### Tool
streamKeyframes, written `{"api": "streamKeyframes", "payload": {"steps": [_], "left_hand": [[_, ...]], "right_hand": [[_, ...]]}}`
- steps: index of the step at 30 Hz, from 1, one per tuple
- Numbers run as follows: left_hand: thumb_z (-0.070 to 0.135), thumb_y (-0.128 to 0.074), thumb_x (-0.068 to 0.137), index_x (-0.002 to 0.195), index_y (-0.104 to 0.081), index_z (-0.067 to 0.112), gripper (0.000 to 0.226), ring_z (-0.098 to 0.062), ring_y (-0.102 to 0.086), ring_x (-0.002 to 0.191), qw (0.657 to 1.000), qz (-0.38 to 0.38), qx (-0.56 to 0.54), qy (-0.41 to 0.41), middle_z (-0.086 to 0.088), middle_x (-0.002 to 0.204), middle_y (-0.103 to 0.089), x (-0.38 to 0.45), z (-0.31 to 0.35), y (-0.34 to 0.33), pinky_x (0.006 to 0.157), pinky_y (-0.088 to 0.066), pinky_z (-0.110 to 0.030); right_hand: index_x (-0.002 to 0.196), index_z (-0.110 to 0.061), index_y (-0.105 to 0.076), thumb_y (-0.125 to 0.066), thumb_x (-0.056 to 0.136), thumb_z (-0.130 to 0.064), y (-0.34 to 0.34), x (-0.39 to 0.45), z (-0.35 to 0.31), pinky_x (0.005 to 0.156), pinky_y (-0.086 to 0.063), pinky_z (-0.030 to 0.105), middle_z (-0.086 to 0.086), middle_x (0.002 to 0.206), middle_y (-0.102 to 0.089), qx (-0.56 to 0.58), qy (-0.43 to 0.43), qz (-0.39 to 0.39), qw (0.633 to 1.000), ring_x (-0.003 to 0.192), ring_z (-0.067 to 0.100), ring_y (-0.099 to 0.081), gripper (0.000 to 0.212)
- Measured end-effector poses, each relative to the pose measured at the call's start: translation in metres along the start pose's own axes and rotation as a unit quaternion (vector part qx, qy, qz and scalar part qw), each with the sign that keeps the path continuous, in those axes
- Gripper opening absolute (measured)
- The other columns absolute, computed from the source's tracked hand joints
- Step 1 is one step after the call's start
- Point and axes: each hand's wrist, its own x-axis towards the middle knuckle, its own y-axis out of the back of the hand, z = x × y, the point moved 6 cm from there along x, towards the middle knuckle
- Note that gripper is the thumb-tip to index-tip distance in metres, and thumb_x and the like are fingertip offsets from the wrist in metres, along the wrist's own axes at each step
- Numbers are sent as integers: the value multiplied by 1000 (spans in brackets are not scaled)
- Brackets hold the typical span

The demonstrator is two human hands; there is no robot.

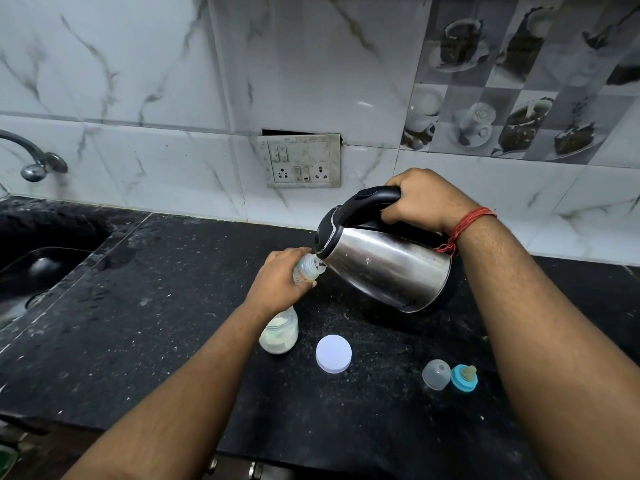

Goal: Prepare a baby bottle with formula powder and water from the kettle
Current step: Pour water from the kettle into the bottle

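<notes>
My right hand [424,202] grips the black handle of a steel kettle [384,268], which is tilted to the left with its spout at the open mouth of a clear baby bottle [306,270]. My left hand [278,280] holds that bottle above the black counter, and most of the bottle is hidden behind the fingers. An open glass jar of white formula powder [278,332] stands just below my left hand. Its white lid [333,353] lies flat to the right.
A clear bottle cap [436,374] and a blue teat ring [464,377] lie on the black counter [156,306] at the front right. A sink [31,268] and tap [33,157] are at the left. A switch socket plate [303,161] is on the tiled wall.
</notes>
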Motion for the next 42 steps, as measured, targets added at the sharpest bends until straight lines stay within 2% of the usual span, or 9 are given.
{"api": "streamKeyframes", "payload": {"steps": [14, 20, 42], "left_hand": [[38, -81, 81, 144, -51, 28, 70, -22, -46, 128, 1000, -5, 4, 0, 8, 137, -60, 5, 1, 0, 105, -45, -46], [39, -81, 82, 144, -50, 27, 70, -21, -47, 129, 1000, -11, 6, -3, 7, 139, -60, 6, 3, -1, 106, -45, -45], [41, -82, 81, 143, -52, 26, 71, -22, -51, 126, 1000, -14, 1, -7, 6, 137, -62, 9, 0, -6, 106, -46, -43]], "right_hand": [[78, -19, -69, -73, 73, -18, 10, 0, 0, 63, -50, 35, 3, 73, -67, 8, 9, 2, 1000, 69, 22, -62, 7], [71, -21, -65, -73, 72, -18, 11, 0, 1, 57, -44, 28, 1, 68, -64, 5, 8, -6, 1000, 63, 18, -59, 9], [76, -18, -67, -73, 70, -18, 10, 6, 3, 57, -44, 28, 1, 69, -65, 4, 3, -11, 1000, 64, 18, -59, 8]]}}
